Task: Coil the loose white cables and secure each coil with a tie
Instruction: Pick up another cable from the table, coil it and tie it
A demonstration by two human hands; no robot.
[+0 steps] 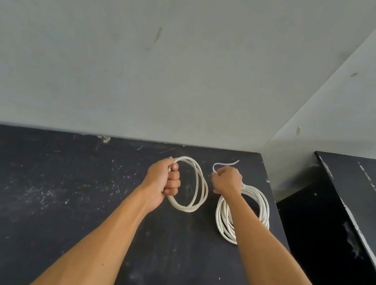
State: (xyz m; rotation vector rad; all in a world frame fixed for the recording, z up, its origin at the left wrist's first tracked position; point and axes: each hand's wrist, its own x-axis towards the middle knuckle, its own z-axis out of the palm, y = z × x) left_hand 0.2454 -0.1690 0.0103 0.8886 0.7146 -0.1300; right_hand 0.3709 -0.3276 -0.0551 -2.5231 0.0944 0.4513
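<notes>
My left hand (pixel 165 183) is closed around the left side of a small white cable coil (pixel 199 189), holding its few loops upright above the black table (pixel 49 193). My right hand (pixel 226 180) pinches a thin pale tie (pixel 225 164) that curls up and to the right from my fingers. Under my right wrist and forearm lies a second, thicker white cable coil (pixel 262 207) flat on the table near its right edge; my forearm hides part of it.
A grey wall (pixel 148 48) rises directly behind the table. White dust and scuffs mark the black top. To the right, past the table's edge, is a gap and a lower black surface (pixel 359 196) with white-chipped edges.
</notes>
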